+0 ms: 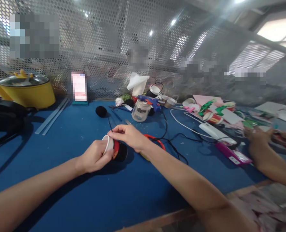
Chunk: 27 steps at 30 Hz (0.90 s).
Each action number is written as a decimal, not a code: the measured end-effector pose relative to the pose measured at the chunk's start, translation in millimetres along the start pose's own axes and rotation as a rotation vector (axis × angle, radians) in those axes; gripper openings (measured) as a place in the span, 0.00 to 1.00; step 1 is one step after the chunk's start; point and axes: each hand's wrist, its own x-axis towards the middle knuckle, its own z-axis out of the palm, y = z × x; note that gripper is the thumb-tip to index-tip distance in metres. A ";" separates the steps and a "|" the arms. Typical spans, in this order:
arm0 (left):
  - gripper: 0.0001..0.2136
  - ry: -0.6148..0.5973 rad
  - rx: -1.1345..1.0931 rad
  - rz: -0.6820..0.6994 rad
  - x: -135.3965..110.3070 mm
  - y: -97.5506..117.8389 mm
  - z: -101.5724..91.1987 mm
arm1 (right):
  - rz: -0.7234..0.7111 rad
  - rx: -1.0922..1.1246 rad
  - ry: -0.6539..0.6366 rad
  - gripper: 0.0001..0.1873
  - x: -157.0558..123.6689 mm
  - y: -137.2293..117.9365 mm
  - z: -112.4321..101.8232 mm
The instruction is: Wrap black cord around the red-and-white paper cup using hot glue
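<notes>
Left hand (94,156): fingers curled round cup (109,146) | Right hand (128,134): fingers pinch thin black strip (110,123) | Yellow pot (40,94): far left

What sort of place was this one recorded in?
Probably a craft workshop or small assembly room: what looks like a glue gun lies on the long blue worktable, pink paper sits among piled scraps, and another person's hand is at the same table.
</notes>
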 end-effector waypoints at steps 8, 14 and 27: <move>0.14 0.020 -0.373 -0.661 5.5 2.1 0.8 | -0.158 0.064 0.224 0.08 -13.7 -4.6 -13.1; 0.13 0.076 -0.556 -0.893 10.6 3.1 1.6 | -0.226 -0.011 0.291 0.08 -15.4 -7.0 -15.3; 0.12 0.139 -0.718 -1.005 9.1 -2.1 8.3 | -0.239 -0.097 0.364 0.08 -16.4 -8.6 -16.9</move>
